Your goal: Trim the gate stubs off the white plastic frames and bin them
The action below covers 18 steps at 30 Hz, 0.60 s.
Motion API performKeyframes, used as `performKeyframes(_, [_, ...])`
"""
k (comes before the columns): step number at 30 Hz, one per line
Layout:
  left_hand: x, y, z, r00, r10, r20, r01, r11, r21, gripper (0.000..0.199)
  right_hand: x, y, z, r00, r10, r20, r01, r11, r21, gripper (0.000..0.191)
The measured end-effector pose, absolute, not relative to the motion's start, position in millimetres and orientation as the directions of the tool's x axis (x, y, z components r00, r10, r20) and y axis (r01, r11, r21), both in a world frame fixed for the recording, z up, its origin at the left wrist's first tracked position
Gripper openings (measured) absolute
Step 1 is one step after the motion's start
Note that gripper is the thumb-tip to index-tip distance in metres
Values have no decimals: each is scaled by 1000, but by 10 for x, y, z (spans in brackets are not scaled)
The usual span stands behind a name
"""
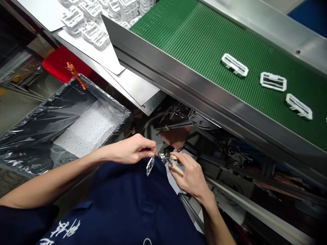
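My left hand point(135, 149) pinches a small white plastic frame point(150, 166) between thumb and fingers, just in front of my dark blue shirt. The frame hangs tilted, with slots through it. Close by on the right, my right hand point(188, 172) is closed around cutting pliers point(176, 167) with cream-coloured handles. Their metal head points left toward my left fingertips, near the frame's upper end. Whether the jaws touch the frame I cannot tell.
Several similar white frames point(273, 81) lie on the green conveyor belt point(189, 44). Stacks of white parts point(94, 34) stand on the metal table at the upper left. A crate lined with clear plastic point(38, 119) holds layers of white parts. Behind it is a red stool point(55, 64).
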State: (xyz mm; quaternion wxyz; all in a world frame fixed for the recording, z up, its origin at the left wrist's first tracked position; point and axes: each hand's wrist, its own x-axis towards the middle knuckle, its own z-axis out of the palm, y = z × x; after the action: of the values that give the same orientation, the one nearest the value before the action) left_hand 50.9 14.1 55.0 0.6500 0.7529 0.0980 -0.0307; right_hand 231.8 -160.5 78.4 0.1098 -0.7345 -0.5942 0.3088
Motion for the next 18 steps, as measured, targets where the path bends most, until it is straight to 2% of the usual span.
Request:
performKeyframes(3, [567, 174, 579, 985, 65, -158, 167, -169, 971, 18, 2326, -1581, 979, 88, 921, -379, 916, -225, -334, 36])
performKeyframes(5, [596, 184, 599, 989, 48, -138, 144, -181, 973, 17, 2304, -1564, 1052, 105, 911, -399, 945, -216, -245, 36])
performKeyframes(14, [699, 180, 654, 992, 20, -122, 123, -224, 967, 15, 2279, -1490, 1230, 70, 914, -399, 985, -127, -120, 39])
performKeyframes(18, [749, 178, 686, 991, 5, -131, 128, -255, 958, 14, 2261, -1413, 1383, 52, 922, -383, 998, -64, -19, 32])
